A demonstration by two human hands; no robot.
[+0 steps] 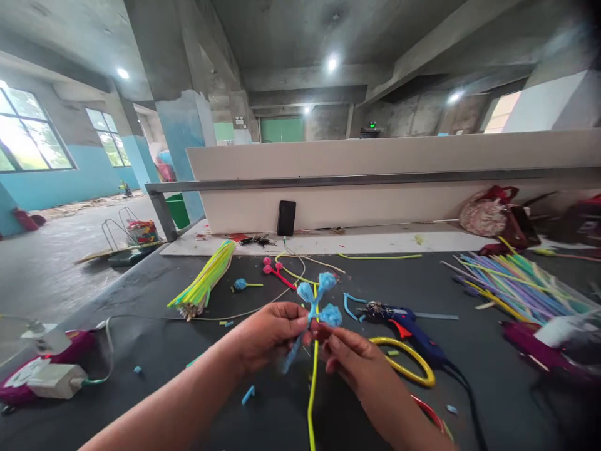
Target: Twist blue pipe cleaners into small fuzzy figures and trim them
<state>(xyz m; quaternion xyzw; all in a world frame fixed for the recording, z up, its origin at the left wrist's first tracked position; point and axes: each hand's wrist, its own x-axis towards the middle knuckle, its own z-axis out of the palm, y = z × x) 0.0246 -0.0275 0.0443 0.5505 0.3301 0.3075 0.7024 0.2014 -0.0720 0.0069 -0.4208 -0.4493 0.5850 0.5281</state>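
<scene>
Between both hands is a blue fuzzy pipe-cleaner sprig (327,283) with several rounded puffs at its top and a blue tail pointing down. My left hand (277,329) is closed, pinching the sprig's stem between thumb and fingers. From the other side, my right hand (359,363) closes its fingertips at the same joint, just under the lower puff. A long yellow-green pipe cleaner (312,401) runs vertically behind or through this joint, down to the bottom edge. How it meets the blue stem is partly hidden by the fingers.
Right of the hands lies a blue glue gun (413,329) with a cord, near a yellow loop (425,378). Pipe-cleaner bundles lie left (209,275) and right (530,282). A red sprig (282,275), blue ball (240,284), phone (286,218) and power strip (70,351) surround the workspace.
</scene>
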